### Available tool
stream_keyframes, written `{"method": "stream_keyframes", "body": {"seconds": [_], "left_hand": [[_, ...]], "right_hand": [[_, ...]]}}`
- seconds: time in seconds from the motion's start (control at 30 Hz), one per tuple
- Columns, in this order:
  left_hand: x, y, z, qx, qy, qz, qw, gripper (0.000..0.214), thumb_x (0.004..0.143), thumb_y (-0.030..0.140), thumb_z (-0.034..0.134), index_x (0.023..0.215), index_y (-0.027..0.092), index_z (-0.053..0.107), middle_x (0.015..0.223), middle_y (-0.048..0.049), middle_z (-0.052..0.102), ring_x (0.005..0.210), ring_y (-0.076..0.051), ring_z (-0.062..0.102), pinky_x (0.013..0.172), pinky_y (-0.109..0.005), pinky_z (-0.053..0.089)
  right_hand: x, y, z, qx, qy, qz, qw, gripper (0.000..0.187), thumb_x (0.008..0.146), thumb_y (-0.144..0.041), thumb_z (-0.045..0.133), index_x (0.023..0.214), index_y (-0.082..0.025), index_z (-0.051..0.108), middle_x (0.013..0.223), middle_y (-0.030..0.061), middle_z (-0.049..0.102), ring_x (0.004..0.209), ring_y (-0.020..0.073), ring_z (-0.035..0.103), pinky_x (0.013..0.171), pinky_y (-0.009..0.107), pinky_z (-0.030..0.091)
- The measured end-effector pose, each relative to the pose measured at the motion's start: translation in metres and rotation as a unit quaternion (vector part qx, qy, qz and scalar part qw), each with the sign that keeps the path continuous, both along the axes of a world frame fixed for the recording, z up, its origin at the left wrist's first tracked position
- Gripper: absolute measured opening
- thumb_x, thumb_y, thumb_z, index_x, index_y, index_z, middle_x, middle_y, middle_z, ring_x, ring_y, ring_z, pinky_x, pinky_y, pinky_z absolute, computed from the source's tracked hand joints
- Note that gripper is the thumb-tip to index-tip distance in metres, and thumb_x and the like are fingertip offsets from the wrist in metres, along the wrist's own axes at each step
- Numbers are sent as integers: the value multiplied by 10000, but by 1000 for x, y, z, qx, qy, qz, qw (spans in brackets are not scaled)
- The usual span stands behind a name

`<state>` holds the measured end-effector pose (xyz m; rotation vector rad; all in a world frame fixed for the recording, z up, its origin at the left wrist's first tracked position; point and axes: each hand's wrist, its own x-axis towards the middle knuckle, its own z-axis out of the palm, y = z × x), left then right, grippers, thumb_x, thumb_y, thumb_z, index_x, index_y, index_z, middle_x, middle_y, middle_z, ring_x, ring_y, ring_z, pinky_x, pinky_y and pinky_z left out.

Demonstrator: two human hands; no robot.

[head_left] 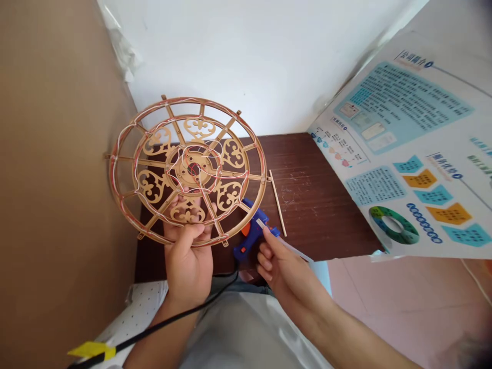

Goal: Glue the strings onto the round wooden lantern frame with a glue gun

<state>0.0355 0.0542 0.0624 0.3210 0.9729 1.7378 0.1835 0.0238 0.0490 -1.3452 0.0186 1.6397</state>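
Observation:
My left hand grips the near rim of a round gold openwork frame, thumb on top and fingers underneath. The frame is tilted up above the table, and red and white wires run around its rings and into its centre. My right hand is closed in a pinch, with a small pale strip at the tips of its thumb and forefinger. Just beyond it, a blue glue gun with an orange trigger lies on the table, partly covered by the frame and my fingers. A clear glue stick sticks out behind it.
A thin wooden stick lies on the dark brown table. A brown panel stands at the left, a printed board at the right, and a white wall behind. A black cable crosses over my left forearm.

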Motion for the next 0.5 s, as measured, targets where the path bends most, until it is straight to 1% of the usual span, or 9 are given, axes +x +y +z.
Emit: {"method": "stream_keyframes", "body": {"seconds": [0.03,0.1,0.17,0.23,0.3,0.4,0.43,0.5], "left_hand": [[1,-2,2,-4,-3,0,1000,576,757,43,718,1227,373,755,1431,65,727,1498,-235,566,1114,-323,571],[3,-7,5,-9,-12,0,1000,590,760,47,722,1247,379,748,1432,65,729,1507,-222,558,1098,-298,576],[5,-11,7,-7,-17,-2,1000,600,762,50,722,1262,380,745,1432,59,731,1487,-227,580,1080,-299,587],[6,-16,9,0,-14,-7,1000,594,773,57,719,1272,377,746,1435,51,732,1443,-238,621,1064,-311,595],[7,-19,10,-1,-13,-12,1000,584,784,62,716,1278,373,746,1429,47,735,1399,-236,656,1032,-297,600],[9,-23,11,-15,-20,-15,1000,606,792,59,720,1306,380,731,1416,47,740,1364,-215,673,960,-250,601],[9,-23,12,-15,-22,-15,1000,627,789,55,722,1323,384,722,1417,45,738,1361,-214,673,954,-247,599],[11,-24,13,-10,-20,-19,1000,664,788,51,725,1363,384,702,1425,34,733,1367,-219,666,982,-264,595]], "right_hand": [[-2,5,-1,2,-2,15,1000,528,672,-481,1035,631,-205,586,569,-83,469,457,53,341,370,156,309],[-8,16,-3,14,-6,35,999,459,757,-431,977,635,-193,605,581,-65,520,460,52,381,387,154,323],[-13,22,-3,26,2,43,999,301,821,-365,908,721,-176,696,645,-26,618,510,71,487,431,160,385],[-17,24,-2,34,15,45,998,178,852,-327,843,825,-171,762,754,20,715,615,107,606,517,183,483],[-19,22,0,43,24,39,998,127,855,-309,803,887,-187,787,877,45,776,742,137,681,635,215,559],[-21,12,-2,58,35,28,997,105,824,-298,788,875,-208,778,991,63,804,936,180,726,832,273,609],[-21,7,-3,63,41,28,997,122,804,-304,797,873,-206,774,1007,71,803,974,193,725,865,286,609],[-22,-2,-6,65,54,32,996,207,760,-345,839,890,-200,771,992,74,789,962,202,711,845,287,602]]}}
